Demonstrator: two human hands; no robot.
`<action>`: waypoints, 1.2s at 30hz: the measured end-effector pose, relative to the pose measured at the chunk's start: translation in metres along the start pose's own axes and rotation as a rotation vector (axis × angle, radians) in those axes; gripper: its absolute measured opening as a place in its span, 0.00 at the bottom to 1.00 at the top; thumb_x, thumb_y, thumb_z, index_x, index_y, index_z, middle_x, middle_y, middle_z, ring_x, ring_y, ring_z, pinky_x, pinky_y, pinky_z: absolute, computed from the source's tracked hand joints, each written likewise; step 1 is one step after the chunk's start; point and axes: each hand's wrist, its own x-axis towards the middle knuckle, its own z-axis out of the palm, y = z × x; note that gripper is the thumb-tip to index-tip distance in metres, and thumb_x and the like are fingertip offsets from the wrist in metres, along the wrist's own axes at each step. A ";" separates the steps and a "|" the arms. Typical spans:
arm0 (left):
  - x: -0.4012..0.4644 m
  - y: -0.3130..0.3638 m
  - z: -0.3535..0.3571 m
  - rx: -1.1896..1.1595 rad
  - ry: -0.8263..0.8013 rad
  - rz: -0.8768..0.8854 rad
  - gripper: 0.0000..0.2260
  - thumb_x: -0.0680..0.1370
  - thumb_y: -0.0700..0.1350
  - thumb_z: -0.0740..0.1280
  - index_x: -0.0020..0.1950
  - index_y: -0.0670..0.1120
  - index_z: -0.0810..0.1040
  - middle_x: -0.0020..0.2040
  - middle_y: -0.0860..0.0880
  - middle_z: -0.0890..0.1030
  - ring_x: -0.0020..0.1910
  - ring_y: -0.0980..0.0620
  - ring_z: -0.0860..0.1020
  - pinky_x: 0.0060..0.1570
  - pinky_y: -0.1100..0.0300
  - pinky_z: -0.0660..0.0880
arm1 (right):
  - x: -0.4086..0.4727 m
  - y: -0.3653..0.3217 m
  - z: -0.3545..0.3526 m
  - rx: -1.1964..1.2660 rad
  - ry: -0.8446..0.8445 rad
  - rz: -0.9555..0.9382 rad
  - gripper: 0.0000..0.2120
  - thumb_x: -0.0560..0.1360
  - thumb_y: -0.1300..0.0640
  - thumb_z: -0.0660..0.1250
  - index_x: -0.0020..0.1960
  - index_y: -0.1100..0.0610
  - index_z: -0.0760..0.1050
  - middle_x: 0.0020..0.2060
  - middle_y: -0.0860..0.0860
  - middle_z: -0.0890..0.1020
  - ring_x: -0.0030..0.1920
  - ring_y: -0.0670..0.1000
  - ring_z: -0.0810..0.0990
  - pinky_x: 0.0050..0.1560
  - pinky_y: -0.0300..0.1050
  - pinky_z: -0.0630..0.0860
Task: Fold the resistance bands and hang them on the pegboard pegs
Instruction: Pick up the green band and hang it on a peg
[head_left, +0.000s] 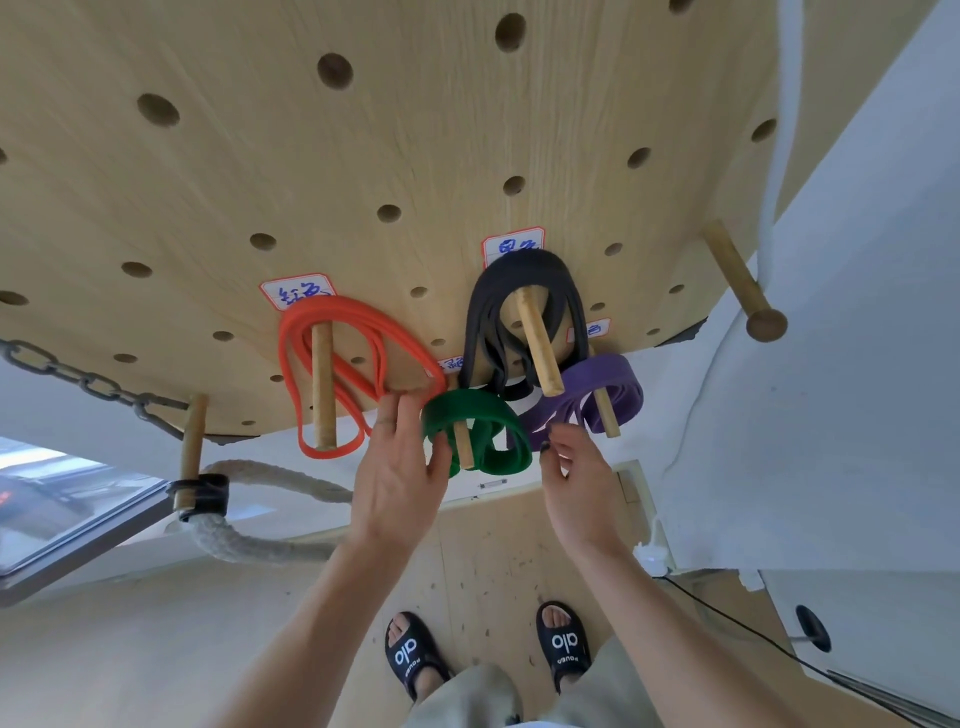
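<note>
Green band (475, 428) hangs folded on its peg (464, 446), between the orange band (337, 364) and purple band (597, 400). Left hand (397, 480) touches its left edge, fingers relaxed; right hand (576, 480) hovers just right of it, loosely spread, holding nothing.

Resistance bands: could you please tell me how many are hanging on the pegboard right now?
4: the orange band at left, the black band upper centre, the green band below it, and the purple band at right, each on its own peg. None appears hidden.
</note>
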 end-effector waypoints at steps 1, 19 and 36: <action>-0.007 0.004 -0.002 0.012 0.035 -0.002 0.12 0.80 0.40 0.67 0.62 0.44 0.71 0.58 0.46 0.74 0.43 0.46 0.76 0.31 0.54 0.75 | 0.003 0.001 -0.001 0.007 -0.007 0.032 0.10 0.82 0.63 0.63 0.61 0.56 0.77 0.55 0.48 0.83 0.57 0.49 0.81 0.62 0.48 0.78; -0.024 0.043 0.126 -0.282 -0.239 -0.464 0.13 0.84 0.45 0.62 0.67 0.41 0.70 0.50 0.42 0.83 0.50 0.41 0.81 0.41 0.56 0.67 | 0.039 0.014 0.012 -0.053 0.010 0.231 0.18 0.76 0.45 0.69 0.61 0.54 0.75 0.52 0.49 0.83 0.52 0.52 0.80 0.50 0.44 0.72; 0.001 0.033 0.139 0.031 -0.352 -0.593 0.18 0.87 0.54 0.55 0.45 0.43 0.72 0.38 0.47 0.74 0.39 0.41 0.75 0.37 0.55 0.67 | 0.068 0.031 0.020 -0.199 0.082 0.190 0.05 0.83 0.56 0.64 0.51 0.58 0.73 0.43 0.50 0.78 0.43 0.54 0.78 0.43 0.45 0.70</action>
